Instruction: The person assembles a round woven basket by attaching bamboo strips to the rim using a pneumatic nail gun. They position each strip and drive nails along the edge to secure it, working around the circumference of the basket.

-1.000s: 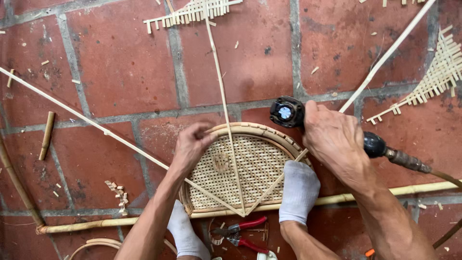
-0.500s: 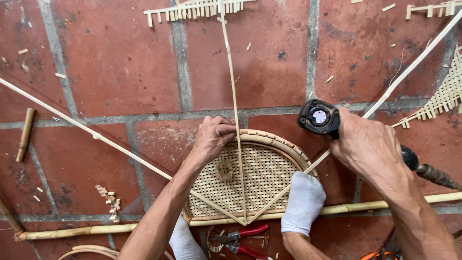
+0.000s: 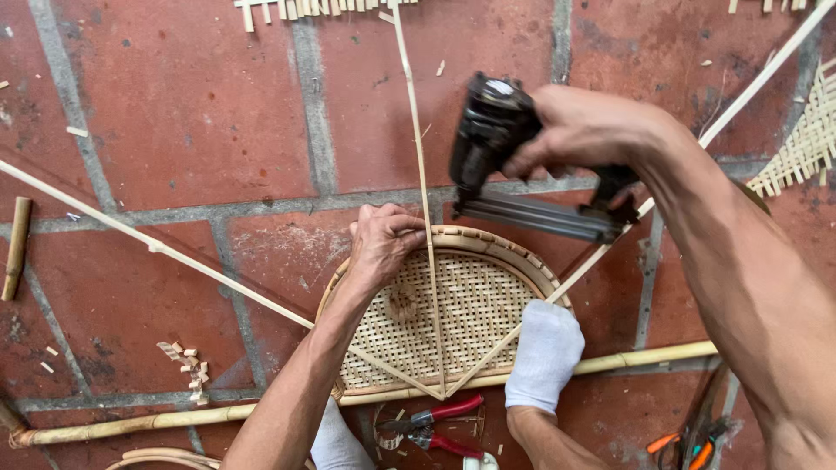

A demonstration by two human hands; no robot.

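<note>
Nail gun sits tight in the person's right hand, up in the air just above the top rim of the round woven rattan piece. That piece lies flat on the red brick floor. The left hand pinches the thin middle cane strip down onto the rim. A white-socked foot presses on the weave. To do it well, the gun's tip should land square on the strip, away from the pinching fingers.
</note>
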